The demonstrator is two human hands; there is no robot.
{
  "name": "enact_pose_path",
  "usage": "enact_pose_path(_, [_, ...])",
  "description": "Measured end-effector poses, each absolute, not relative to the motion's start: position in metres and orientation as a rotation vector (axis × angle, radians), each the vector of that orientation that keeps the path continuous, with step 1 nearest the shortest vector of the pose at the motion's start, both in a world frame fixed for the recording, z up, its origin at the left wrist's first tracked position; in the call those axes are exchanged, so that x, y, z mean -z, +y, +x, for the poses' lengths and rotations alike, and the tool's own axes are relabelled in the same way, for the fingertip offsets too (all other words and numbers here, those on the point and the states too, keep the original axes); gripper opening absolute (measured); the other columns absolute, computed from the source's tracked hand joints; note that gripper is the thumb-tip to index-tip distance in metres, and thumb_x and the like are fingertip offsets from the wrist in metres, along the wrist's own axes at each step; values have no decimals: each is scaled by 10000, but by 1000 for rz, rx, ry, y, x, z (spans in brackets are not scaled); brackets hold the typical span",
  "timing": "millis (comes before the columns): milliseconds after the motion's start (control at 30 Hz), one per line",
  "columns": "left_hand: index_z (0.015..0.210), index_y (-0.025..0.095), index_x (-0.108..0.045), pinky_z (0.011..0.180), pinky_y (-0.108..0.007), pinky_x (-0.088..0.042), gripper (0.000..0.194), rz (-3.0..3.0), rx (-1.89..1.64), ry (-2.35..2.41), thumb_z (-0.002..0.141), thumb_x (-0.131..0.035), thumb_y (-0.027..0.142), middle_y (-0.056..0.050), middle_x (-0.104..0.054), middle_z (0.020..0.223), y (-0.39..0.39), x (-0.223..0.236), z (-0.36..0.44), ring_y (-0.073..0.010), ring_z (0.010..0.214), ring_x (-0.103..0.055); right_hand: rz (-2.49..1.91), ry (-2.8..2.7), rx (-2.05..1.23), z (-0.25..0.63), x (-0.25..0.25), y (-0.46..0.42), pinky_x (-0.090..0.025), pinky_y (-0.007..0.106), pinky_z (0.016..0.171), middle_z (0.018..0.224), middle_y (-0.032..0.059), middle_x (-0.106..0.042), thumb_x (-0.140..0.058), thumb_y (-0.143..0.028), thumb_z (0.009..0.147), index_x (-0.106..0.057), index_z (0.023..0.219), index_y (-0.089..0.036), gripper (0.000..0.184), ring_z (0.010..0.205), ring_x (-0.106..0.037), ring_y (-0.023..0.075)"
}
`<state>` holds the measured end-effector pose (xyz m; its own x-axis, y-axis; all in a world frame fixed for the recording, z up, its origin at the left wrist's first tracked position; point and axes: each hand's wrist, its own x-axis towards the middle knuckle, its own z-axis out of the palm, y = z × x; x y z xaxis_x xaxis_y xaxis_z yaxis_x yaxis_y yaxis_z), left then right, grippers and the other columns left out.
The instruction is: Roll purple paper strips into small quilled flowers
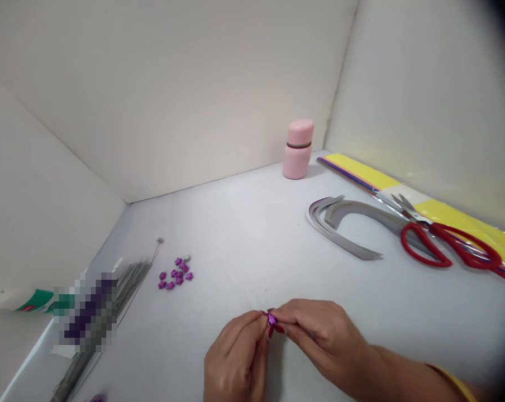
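Note:
A small shiny purple paper star (272, 319) is pinched between the fingertips of both hands, low in the middle of the view. My left hand (238, 357) grips it from the left, thumb and forefinger closed. From the right, my right hand (330, 338) pinches its other side the same way. The fingertips cover part of the star's edges. To the left on the table lies a loose group of similar purple stars (179, 274), apart from both hands.
Red-handled scissors (428, 226) rest at the right on a yellow-topped pack of paper (361, 172), beside curled grey paper strips (336, 237). A pink flask (298, 149) stands at the back. At left lie a bundle of thin wires (129, 285) and a green-and-white tube (34, 300).

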<state>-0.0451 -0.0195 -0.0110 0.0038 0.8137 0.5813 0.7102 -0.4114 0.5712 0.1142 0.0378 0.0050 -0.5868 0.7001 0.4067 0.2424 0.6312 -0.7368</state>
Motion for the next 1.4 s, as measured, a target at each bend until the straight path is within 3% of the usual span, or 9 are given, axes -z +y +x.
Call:
enact_pose_path(467, [937,196,-612,708,-227,-523,218,1831,-1428,1556,792,-508,73,-50,-680,870,-18,8,-40,-150,781,-647,-778,-2151,-759,113,-5,37,-483,200,626,740,28,-685,-459,-126,850,-618,870,-163,165,663,-633,124])
enact_pose_path(600, [867,194,-619,627,-209,-529,120,1677,-1386,1576,774,-565,142,-26,-675,775,-18,7,-38,-136,682,-645,-748,-2134,-719,113,-4,38,-486,197,628,740,30,-683,-460,-118,847,-614,880,-161,163,666,-632,123])
enact_pose_path(933, [871,187,-630,640,-233,-523,143,1781,-1360,1560,815,-503,157,-57,-688,791,-16,2,-38,-153,701,-643,-695,-2183,-769,117,-2,40,-494,199,758,919,39,-678,-448,-88,853,-532,1117,-176,291,817,-627,118])
enact_pose_path(1233, [891,200,-634,657,-198,-515,143,1631,-1397,1532,789,-550,146,-23,-682,802,-17,7,-39,-128,716,-644,-775,-2145,-811,115,-4,42,-497,180,664,781,9,-689,-485,-141,849,-626,921,-179,163,710,-637,107])
enact_pose_path(1400, [842,183,-645,626,-238,-529,95,1533,-1359,1529,793,-570,216,-43,-688,761,-16,7,-38,-156,679,-653,-758,-2153,-774,114,-3,41,-486,189,650,752,11,-679,-476,-140,850,-628,884,-174,159,687,-628,112])
